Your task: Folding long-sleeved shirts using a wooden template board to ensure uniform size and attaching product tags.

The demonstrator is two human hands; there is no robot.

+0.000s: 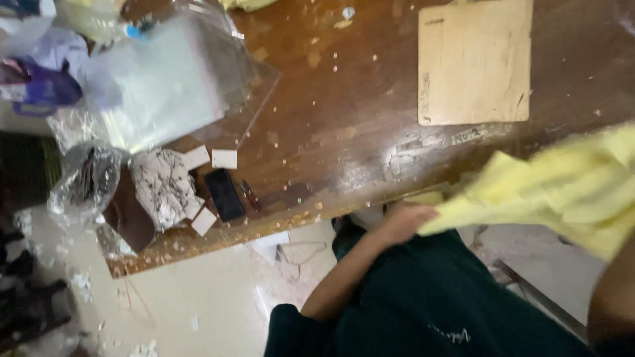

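Yellow cloth (569, 188), blurred, fills the right of the head view, hanging over the near edge of the brown wooden table (344, 125). Your left hand (405, 221) sits just under that table edge and closes on the cloth's lower left corner; fingers are mostly hidden by the fabric, so the exact grip is unclear, but it reads as a pinch on the cloth. Your right hand is not visible: only a forearm (612, 297) shows at the right border, below the cloth, so I cannot tell whether it is spread or closed.

On the table, well apart from the cloth: a pale wooden board (474, 63) lies flat at the far right. At the left end, a dark phone (224, 194) lies flat, with a small red-and-dark tool (250, 195) just beside it on the right. Small white cards (224, 158) lie around the phone. A crumpled patterned sheet (164, 185) sits just left of the phone. Clear plastic bags (165, 79) are piled behind that, and a crinkled clear bag with dark contents (89, 175) hangs at the table's left corner. Small crumbs dot the tabletop.

Dark green clothing (423, 304) fills the bottom centre; the pale floor (198, 297) below the table carries white scraps.
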